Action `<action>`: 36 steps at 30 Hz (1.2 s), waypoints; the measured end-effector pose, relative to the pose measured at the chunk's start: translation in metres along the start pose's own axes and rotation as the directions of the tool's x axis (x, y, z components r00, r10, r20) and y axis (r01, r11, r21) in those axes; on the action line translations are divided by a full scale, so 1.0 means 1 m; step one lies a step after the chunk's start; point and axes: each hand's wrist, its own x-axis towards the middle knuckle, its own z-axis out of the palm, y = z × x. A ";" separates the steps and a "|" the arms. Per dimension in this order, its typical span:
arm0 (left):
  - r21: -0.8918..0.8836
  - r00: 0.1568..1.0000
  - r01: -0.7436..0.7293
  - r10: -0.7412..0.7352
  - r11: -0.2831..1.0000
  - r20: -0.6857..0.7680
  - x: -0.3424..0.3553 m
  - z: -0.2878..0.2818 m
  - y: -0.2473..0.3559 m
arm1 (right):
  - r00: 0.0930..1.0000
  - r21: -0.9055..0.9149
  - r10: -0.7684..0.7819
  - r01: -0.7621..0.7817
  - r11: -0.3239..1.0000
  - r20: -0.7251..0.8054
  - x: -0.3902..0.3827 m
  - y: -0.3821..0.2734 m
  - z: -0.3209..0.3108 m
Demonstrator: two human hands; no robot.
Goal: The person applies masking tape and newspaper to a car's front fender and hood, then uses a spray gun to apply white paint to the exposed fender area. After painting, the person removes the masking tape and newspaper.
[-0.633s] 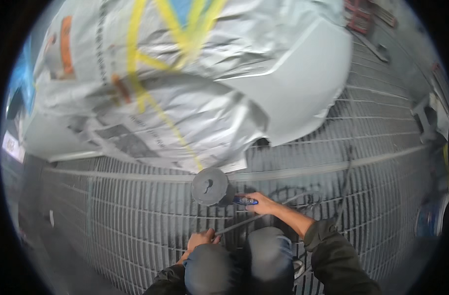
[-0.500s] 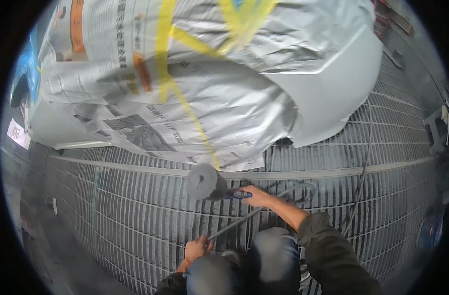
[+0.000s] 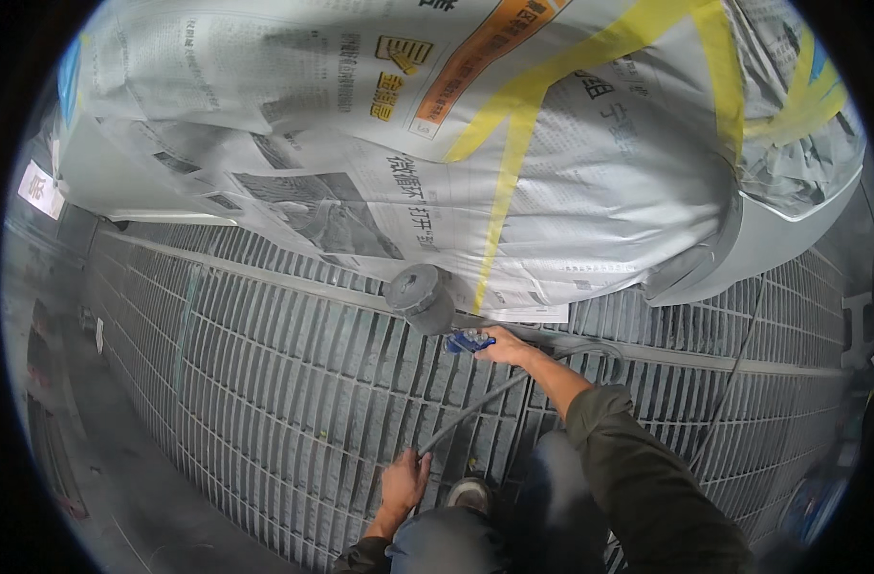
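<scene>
My right hand is closed round the handle of a paint spray gun with a blue body. A grey, dust-coated cup sits on top of the gun, close to the lower edge of the newspaper masking. Lower down, my left hand grips a grey air hose, which curves up to the right and loops beneath my right wrist. The newspaper wraps a vehicle body and is held with yellow tape. A bare pale-grey panel shows at its right.
A slatted metal grating forms the floor, crossed by a flat bar. My shoe stands on it between my arms. Another thin hose lies to the right. A grey bracket-like part is by the right wall.
My view has shifted left and nearer the masked vehicle. The spray gun has moved slightly up and its cup has tilted. My left hand keeps its grip on the hose.
</scene>
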 end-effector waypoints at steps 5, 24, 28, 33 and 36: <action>0.023 0.997 0.031 -0.033 0.999 0.070 0.015 -0.010 0.010 | 0.999 -0.121 0.041 -0.045 0.992 -0.035 -0.015 -0.012 -0.010; 0.434 0.043 -0.856 0.875 0.281 -0.483 0.091 -0.218 0.445 | 0.738 0.078 -0.407 0.524 0.848 -0.537 -0.320 -0.170 -0.012; 0.518 -0.031 -0.828 0.904 0.216 -0.427 0.094 -0.222 0.495 | 0.715 0.004 -0.432 0.519 0.855 -0.549 -0.329 -0.169 -0.026; 0.663 -0.046 -0.730 0.956 0.165 -0.289 0.097 -0.231 0.512 | 0.762 0.165 -0.367 0.520 0.838 -0.534 -0.326 -0.129 -0.015; 0.741 -0.057 -0.663 0.980 0.106 -0.191 0.101 -0.230 0.520 | 0.818 0.071 -0.283 0.365 0.928 -0.501 -0.329 -0.101 -0.009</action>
